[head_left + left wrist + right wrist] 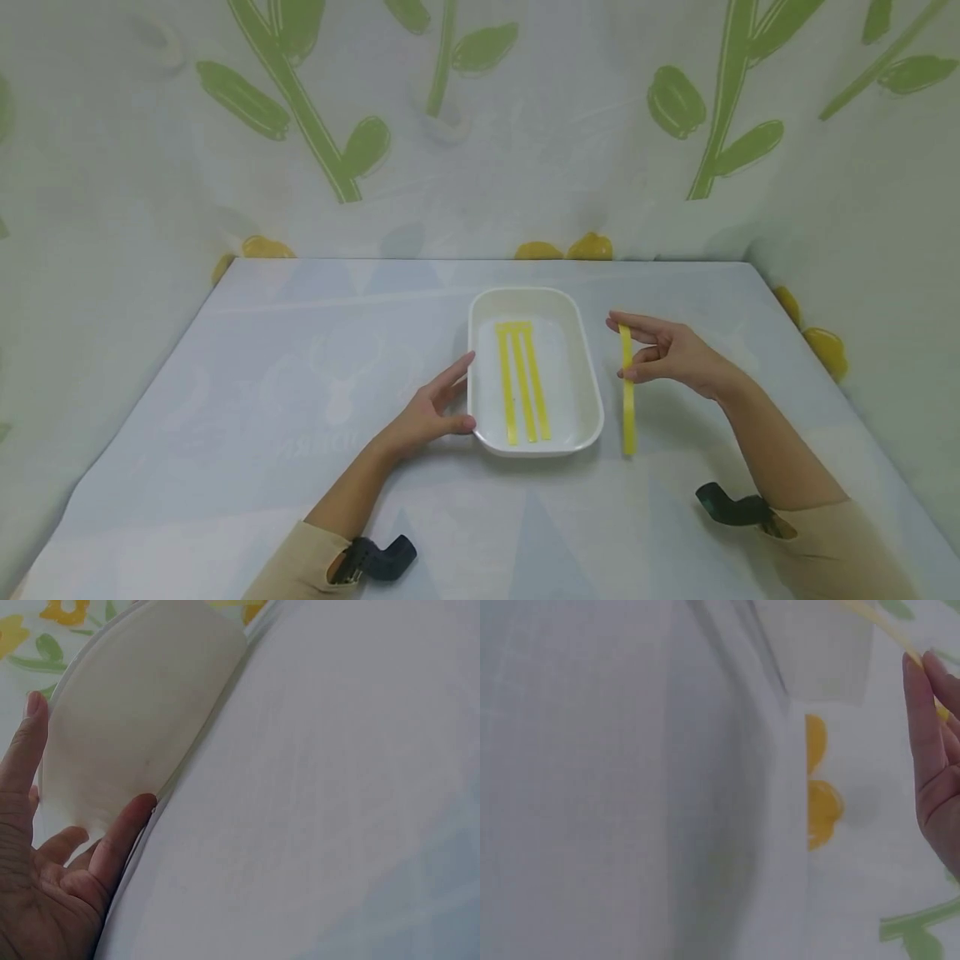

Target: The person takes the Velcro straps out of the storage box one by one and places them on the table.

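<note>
A white rectangular tray [588,417] with rounded corners rests on the table. Inside it lie three long yellow strips [521,383], side by side and joined across their far ends by a short yellow band. The left hand [431,412] touches the tray's left side with spread, fairly straight fingers; in the left wrist view its fingertips rest against the tray's outer wall [142,712]. To the right of the tray, the right hand [675,358] pinches another yellow strip [628,417], which hangs down toward the near side. In the right wrist view that strip [881,624] is partly cut off.
The table [262,417] has a pale cloth over it with faint blue patterns. Behind and at the sides stand walls [525,167] of printed fabric with green stems and yellow flowers. Dark wrist-worn devices [386,560] sit at both sleeves.
</note>
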{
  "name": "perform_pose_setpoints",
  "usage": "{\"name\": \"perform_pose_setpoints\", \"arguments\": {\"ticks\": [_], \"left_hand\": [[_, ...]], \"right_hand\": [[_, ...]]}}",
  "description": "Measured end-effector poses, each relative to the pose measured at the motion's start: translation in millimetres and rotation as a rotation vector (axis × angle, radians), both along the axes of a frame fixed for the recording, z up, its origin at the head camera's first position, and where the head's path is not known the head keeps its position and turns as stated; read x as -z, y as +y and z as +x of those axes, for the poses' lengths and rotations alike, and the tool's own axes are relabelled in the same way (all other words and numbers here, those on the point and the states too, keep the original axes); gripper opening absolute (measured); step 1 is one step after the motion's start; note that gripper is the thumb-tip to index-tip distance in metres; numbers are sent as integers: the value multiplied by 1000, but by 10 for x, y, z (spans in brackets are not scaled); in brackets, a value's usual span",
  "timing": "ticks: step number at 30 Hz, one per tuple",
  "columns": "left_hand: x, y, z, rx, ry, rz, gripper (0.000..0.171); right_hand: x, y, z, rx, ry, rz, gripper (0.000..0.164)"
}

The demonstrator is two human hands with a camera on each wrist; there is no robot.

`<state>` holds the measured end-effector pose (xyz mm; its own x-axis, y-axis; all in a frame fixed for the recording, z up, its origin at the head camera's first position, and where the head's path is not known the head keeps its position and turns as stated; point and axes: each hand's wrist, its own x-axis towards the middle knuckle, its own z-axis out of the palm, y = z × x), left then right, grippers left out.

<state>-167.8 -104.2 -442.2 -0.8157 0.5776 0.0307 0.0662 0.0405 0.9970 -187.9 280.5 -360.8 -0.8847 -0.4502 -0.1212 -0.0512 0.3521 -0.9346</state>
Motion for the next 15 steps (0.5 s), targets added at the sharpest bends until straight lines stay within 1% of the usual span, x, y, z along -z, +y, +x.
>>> {"name": "perform_pose_setpoints", "arguments": {"ticks": [6,9,12,15], "left_hand": [[0,12,-3,-7,-10,-3,104],[6,12,-8,-9,-13,-11,104],[4,10,-5,-7,-9,-11,104],[6,6,-1,-3,-11,5,104]], "right_hand": [[155,13,-73,22,36,-34,81],[245,19,-114,31,53,-27,81],[347,10,-154,21,113,2,79],[413,-15,-185,21,176,45,79]]}}
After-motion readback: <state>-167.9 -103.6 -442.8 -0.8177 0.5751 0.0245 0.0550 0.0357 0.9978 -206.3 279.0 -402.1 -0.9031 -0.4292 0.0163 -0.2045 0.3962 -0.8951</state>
